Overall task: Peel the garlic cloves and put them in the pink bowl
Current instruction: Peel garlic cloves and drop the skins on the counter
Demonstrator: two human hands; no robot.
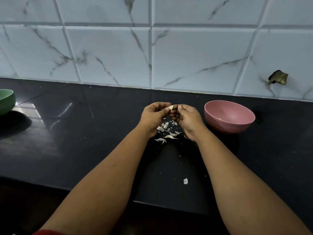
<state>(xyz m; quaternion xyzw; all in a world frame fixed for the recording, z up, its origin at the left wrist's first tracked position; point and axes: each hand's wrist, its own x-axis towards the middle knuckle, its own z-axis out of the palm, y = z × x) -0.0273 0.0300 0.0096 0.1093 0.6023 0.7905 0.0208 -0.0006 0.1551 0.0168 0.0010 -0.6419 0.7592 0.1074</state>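
I see both hands (171, 114) pinching one clove (171, 107), left of pink bowl (229, 116); bowl holds little, so early.

Left hand (153, 115), right hand (187, 118) raised, fingers curled

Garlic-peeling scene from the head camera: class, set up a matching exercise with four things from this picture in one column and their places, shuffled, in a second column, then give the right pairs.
Things:
1. garlic clove
2. pink bowl
3. green bowl
4. garlic skins

Places:
A. at the far left edge of the black counter
B. held between the left hand and the right hand
C. scattered on the counter below the hands
D. on the counter just right of the right hand

Pairs: 1-B, 2-D, 3-A, 4-C
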